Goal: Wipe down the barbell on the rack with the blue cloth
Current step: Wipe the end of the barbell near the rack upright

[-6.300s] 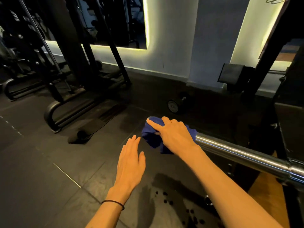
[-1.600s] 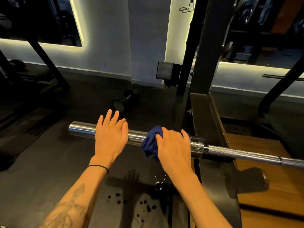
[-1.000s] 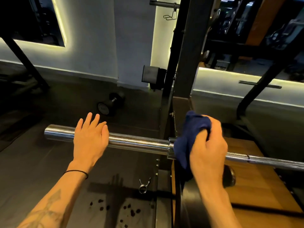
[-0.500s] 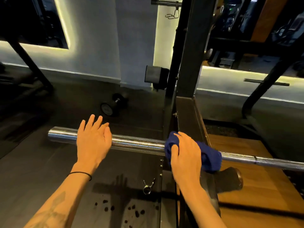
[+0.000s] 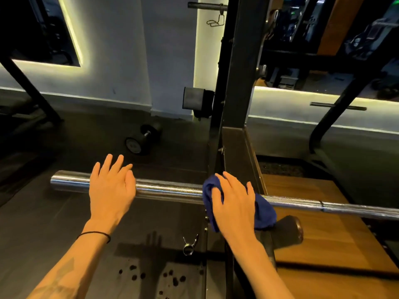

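1. Left hand (image 5: 111, 188) lies flat and open on the barbell (image 5: 168, 189) sleeve, fingers spread, gripping nothing. Judgement: press down here to stop the bar rolling.
2. Between the hands: bare chrome, smooth, round, glossy.
3. Right hand (image 5: 234, 203) is curled over the blue cloth (image 5: 264, 212), soft and bunched, pressing it around the bar by the black steel rack (image 5: 237, 83) upright. Judgement: wrap fully, keep firm pressure.
4. Right of that hand: thinner shaft, seemingly knurled; expect drag.

Glossy chrome barbell (image 5: 168, 188), soft blue cloth (image 5: 264, 212), matt black rack (image 5: 237, 87).
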